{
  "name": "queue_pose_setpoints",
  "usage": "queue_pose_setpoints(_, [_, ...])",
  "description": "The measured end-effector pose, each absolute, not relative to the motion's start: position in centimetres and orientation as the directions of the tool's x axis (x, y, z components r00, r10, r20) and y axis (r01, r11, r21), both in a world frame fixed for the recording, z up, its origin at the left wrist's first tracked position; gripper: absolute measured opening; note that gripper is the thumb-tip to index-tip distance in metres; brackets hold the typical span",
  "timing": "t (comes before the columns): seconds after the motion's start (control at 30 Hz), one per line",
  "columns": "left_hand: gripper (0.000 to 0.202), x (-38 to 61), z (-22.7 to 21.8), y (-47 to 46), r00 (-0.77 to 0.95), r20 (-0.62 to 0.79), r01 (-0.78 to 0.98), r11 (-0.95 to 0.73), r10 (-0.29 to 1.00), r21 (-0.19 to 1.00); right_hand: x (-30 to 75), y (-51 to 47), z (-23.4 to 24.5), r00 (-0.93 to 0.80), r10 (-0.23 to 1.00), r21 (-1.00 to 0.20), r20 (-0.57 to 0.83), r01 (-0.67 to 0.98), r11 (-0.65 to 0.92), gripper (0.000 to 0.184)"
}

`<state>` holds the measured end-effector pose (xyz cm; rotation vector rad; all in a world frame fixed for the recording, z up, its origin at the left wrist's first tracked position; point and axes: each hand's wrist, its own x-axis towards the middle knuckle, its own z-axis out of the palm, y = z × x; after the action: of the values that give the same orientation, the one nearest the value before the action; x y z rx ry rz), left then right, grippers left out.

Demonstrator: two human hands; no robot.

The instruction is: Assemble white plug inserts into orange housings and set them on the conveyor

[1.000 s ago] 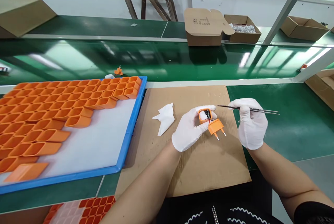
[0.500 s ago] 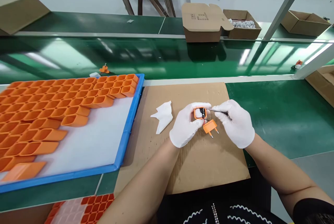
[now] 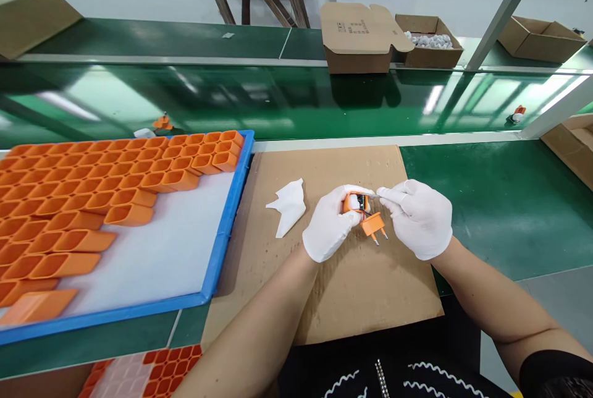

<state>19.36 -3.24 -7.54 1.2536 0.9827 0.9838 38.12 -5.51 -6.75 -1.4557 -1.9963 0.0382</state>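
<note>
Orange adapter housing (image 3: 346, 203) gripped in left gloved hand (image 3: 330, 223) above cardboard sheet (image 3: 365, 299); open end turned up, long axis foreshortened. Two-pin plug head (image 3: 372, 224) just beside. Tweezers (image 3: 374, 194), mostly hidden, pinched by right gloved hand (image 3: 419, 217); housing placed just left of those fingertips.

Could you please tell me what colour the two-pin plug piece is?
The plug piece is orange, best seen in the head view.

The right grip (image 3: 419, 219) hid most of the tweezers (image 3: 374, 194); the view's left edge cut off the blue tray (image 3: 224, 231).
</note>
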Motion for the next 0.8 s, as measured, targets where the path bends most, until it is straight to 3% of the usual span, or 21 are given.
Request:
queue_pose_setpoints(0.13, [0.036,19.41,-7.68,-3.21,0.278,-0.041,0.012,0.039,0.960,0.999,38.26,-5.57,-6.99,-0.166,0.864,-0.368,0.476,0.855,0.366,0.026])
queue_pose_setpoints(0.33, [0.035,19.64,-7.61,-3.44,0.300,-0.079,0.088,0.055,0.951,0.995,38.32,-5.68,-7.26,-0.262,0.790,-0.260,0.555,0.847,0.464,0.030])
queue_pose_setpoints(0.8, [0.039,19.56,-7.52,-3.64,0.312,-0.059,0.088,0.033,0.948,0.996,38.03,-5.72,-6.72,-0.259,0.771,-0.246,0.582,0.847,0.471,0.031])
